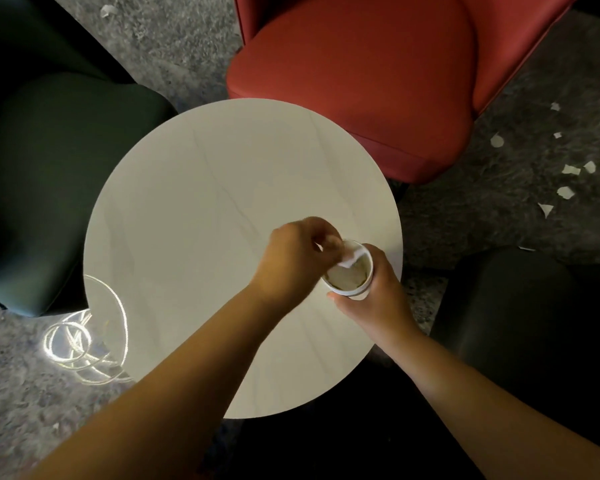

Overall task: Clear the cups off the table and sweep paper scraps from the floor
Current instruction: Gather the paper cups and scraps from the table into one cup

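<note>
Cup [351, 271] is held above the right edge of the round table [194, 209], the right hand [378, 292] wrapped around its wall while the left hand [291, 258] pinches a white scrap [352, 256] at its rim, so a loose squeeze could tip it and drop the paper onto the floor.

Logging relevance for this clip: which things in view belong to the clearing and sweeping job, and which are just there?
Belong to the job:
paper cup, held by the right hand
white scrap, pinched by the left hand at the cup's mouth
paper scraps on the floor
round table

Just there:
red chair
green chair
dark chair
</note>
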Motion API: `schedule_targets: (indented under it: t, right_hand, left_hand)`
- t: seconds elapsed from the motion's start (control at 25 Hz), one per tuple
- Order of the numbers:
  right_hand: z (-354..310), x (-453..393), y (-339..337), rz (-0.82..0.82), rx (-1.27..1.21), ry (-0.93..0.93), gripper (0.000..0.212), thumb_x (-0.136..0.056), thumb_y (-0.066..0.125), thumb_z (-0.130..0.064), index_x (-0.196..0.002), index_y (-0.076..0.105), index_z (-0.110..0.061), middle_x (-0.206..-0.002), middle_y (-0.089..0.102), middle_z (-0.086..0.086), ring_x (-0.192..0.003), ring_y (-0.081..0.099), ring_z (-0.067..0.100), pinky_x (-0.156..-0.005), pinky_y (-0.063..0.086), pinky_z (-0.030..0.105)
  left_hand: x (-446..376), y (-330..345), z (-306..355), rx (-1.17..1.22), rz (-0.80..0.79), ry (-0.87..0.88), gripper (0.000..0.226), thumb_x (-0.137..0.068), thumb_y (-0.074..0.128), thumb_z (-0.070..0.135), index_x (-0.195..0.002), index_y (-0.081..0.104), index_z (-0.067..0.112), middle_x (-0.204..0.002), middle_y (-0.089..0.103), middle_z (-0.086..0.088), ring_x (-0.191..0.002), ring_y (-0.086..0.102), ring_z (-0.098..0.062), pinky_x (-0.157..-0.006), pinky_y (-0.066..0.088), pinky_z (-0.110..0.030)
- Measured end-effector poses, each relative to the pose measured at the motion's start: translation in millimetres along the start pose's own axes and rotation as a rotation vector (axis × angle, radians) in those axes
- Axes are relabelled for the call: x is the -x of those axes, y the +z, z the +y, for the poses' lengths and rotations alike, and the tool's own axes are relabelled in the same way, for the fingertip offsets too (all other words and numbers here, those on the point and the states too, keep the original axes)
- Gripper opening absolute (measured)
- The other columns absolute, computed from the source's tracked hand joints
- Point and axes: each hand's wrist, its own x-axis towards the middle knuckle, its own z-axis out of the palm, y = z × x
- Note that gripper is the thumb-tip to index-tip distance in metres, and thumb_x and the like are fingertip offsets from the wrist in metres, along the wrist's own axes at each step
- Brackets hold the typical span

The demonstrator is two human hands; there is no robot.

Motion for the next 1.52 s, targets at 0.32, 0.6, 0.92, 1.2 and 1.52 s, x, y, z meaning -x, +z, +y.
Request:
schedule_targets:
  t: [0.32,0.6,0.92,1.2,1.52]
  right_hand:
    - [-38.9,4.0,1.2,-0.062,0.013,-0.121,0.079,-0.061,0.086,-0.028,-0.117,0.038,-0.055,-0.116,0.050,-0.035,-0.108,0.050,-0.013,-0.083,0.038,-0.001]
    - [-97.2,16.7,6.6,-0.197,0.087,-0.180,0.076,-0.058,0.090,-0.032,-0.115,0.041,-0.042,-0.107,0.049,-0.034,-0.095,0.050,-0.015,-0.071,0.038,-0.003]
    - [-200.5,34.4,81.5,-0.292,0.077,-0.210,0.075,-0.058,0.090,-0.032,-0.114,0.041,-0.044,-0.109,0.055,-0.022,-0.097,0.057,0.004,-0.073,0.044,0.010]
    - [-302.7,80.6,242.0,-0.363,0.068,-0.279,0.076,-0.059,0.089,-0.035,-0.116,0.040,-0.043,-0.111,0.056,-0.018,-0.101,0.058,0.009,-0.082,0.050,0.022]
    - [-415.1,95.2,413.9,-0.591,0.155,-0.401,0.080,-0.054,0.088,-0.039,-0.121,0.045,-0.036,-0.114,0.061,-0.013,-0.103,0.059,0.011,-0.088,0.050,0.032]
  left_hand:
    - [34.6,-47.2,5.5,-0.067,-0.004,0.028,0.025,-0.084,0.071,0.018,-0.105,0.067,0.033,-0.095,0.069,0.021,-0.067,0.060,0.000,-0.063,0.043,-0.005]
    - [100.9,-112.9,-61.4,-0.173,0.379,-0.267,0.009,-0.093,0.060,0.027,-0.099,0.066,0.030,-0.100,0.066,0.010,-0.078,0.062,-0.008,-0.070,0.044,-0.018]
    - [217.8,-217.7,-182.3,-0.448,0.371,-0.571,0.039,-0.094,0.055,0.034,-0.131,0.054,0.021,-0.132,0.056,-0.006,-0.117,0.054,-0.027,-0.097,0.046,-0.040]
    - [301.2,-345.1,-266.4,-0.556,0.405,-0.571,0.047,-0.095,0.048,0.041,-0.140,0.042,0.028,-0.141,0.049,0.001,-0.129,0.043,-0.025,-0.102,0.039,-0.040]
    - [366.0,-453.8,-339.8,-0.534,0.526,-0.672,0.054,-0.095,0.045,0.048,-0.144,0.036,0.027,-0.144,0.046,0.002,-0.132,0.041,-0.024,-0.103,0.036,-0.040]
